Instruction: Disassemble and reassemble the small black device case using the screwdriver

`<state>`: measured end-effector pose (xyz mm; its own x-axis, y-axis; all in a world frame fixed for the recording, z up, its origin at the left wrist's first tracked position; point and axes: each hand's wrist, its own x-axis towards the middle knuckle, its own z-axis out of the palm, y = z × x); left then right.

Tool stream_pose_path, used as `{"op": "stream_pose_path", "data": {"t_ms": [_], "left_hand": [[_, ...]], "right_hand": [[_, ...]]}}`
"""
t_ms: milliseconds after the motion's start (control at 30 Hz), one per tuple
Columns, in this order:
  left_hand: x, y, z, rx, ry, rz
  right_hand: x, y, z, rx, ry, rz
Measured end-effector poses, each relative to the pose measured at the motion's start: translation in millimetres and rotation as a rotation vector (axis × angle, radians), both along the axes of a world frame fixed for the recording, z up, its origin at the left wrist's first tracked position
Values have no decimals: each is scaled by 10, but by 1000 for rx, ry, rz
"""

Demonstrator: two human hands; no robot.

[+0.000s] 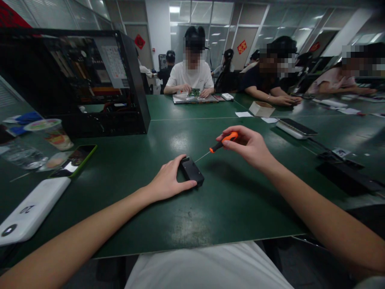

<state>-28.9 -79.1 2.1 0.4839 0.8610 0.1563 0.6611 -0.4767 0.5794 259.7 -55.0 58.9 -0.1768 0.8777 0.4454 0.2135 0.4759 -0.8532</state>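
A small black box-shaped device (192, 171) lies on the green table (171, 224). My left hand (168, 178) grips it from the left, thumb along the near edge and fingers at the far edge. My right hand (248, 144) is closed around the handle of an orange and black screwdriver (224, 142). The screwdriver tilts down to the left, its thin shaft reaching the far right side of the device. Whether the tip touches the device or only passes beside it, I cannot tell.
An open black computer case (138, 88) stands at the back left. Left of me are a green-edged phone (76, 160), a white power bank (36, 208), a plastic cup (55, 134) and a bottle (22, 154). A black adapter (345, 176) lies right. Across sits a person (191, 76).
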Motion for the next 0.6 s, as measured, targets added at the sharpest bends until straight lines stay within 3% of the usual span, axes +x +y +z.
{"op": "stream_pose_path", "data": {"t_ms": [133,300,467,600], "left_hand": [[-11,10,-8,-5,-10,-8],[-12,18,-13,17,-17,-22],[-18,14,-23,38,-17,-36],[-26,24,-10,27,-14,-32]], "right_hand": [[-82,-191,98,159,-35,4],[-212,-308,311,254,-274,71],[-361,-324,736,396,-600,211],[-432,-383,1104,400,-883,368]]}}
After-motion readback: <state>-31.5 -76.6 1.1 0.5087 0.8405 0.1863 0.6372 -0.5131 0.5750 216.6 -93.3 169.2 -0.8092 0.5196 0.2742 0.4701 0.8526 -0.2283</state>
